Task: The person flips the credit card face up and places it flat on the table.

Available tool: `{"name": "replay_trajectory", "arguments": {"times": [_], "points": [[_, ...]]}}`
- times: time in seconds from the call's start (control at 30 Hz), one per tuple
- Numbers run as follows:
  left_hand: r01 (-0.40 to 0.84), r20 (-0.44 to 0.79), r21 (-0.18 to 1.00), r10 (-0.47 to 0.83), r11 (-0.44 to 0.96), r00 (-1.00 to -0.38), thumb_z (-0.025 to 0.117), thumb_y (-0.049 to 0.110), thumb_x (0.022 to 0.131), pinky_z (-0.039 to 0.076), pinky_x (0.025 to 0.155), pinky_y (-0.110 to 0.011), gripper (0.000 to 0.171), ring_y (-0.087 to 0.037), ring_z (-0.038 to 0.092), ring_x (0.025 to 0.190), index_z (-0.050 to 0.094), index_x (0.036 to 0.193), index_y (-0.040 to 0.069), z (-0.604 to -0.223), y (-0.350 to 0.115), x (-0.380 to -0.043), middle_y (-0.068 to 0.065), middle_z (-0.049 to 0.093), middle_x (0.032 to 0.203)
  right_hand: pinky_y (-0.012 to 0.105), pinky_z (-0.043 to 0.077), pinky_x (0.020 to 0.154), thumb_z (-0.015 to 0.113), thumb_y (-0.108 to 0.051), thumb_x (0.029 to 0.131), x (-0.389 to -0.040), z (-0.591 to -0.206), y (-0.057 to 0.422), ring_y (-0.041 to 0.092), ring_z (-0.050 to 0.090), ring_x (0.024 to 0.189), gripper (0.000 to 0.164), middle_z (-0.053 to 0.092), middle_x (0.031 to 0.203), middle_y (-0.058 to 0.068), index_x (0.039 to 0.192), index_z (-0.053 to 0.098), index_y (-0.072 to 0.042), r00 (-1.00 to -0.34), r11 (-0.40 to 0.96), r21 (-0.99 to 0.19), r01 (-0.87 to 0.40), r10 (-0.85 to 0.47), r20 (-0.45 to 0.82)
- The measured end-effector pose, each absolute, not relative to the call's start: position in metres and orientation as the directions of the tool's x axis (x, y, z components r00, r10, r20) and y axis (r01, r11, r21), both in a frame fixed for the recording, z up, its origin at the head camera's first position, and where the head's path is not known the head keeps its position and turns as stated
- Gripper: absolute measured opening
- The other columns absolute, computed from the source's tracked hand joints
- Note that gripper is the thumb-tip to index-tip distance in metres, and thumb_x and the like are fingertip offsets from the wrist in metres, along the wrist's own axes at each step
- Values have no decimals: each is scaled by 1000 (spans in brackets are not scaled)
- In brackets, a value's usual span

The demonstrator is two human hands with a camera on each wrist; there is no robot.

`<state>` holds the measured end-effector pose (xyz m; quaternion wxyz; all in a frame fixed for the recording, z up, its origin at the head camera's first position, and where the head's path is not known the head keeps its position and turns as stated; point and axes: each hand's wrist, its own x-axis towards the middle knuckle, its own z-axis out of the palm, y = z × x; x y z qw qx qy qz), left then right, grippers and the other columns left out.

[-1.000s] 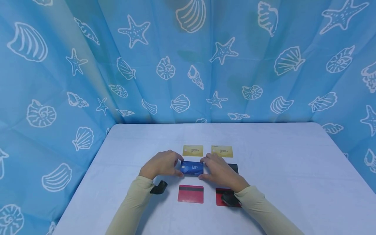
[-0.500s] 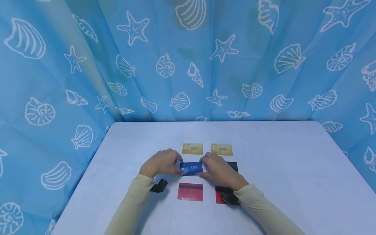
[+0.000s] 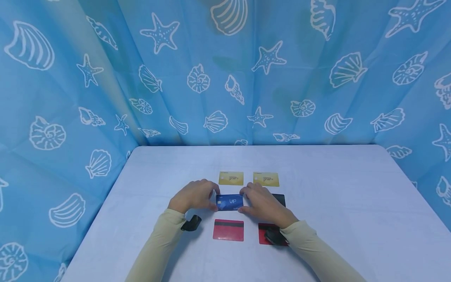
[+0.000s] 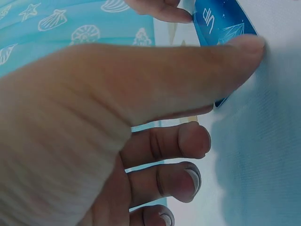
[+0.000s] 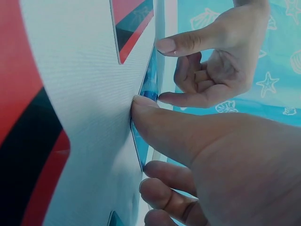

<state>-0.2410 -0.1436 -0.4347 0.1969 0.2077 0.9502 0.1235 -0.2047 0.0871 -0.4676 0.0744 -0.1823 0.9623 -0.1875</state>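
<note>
A blue card marked VIP [image 3: 230, 202] lies between the two hands, low over the white table [image 3: 338, 203]. My left hand [image 3: 195, 196] pinches its left end, with the thumb at the near corner and the index finger at the far one. At the right end, my right hand [image 3: 266, 205] grips the card the same way. In the left wrist view the left thumb [image 4: 225, 59] presses on the card's edge, and the other fingers are loosely bent. Whether the blue card touches the table cannot be made out.
Two yellow cards [image 3: 231, 178] lie side by side beyond the blue card. A pink-red card with a dark stripe [image 3: 228, 232] lies nearer. The right arm partly covers another red card [image 3: 262, 236] and a black card [image 3: 280, 199]. A shell-patterned blue curtain [image 3: 225, 70] surrounds the table.
Relative to the other cards, the blue card has shifted slightly nearer and turned a little in the fingers. The head view has tilted slightly. Over the last half second almost nothing has moved.
</note>
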Motion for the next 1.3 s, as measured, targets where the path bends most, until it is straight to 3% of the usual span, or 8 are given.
{"name": "replay_trajectory", "arguments": {"times": [1.3], "points": [[337,-313,322,435,885,-844,88,35,82,49,76,-33,55,-16,58,83,67,130,19,-435,-146,-242,1,62,91,41,53,98,83,-42,86,-203,-460,87,17,56,105,56,65,112,1,131,65,-14,-941,850,-455,-265,-330,-68]]}}
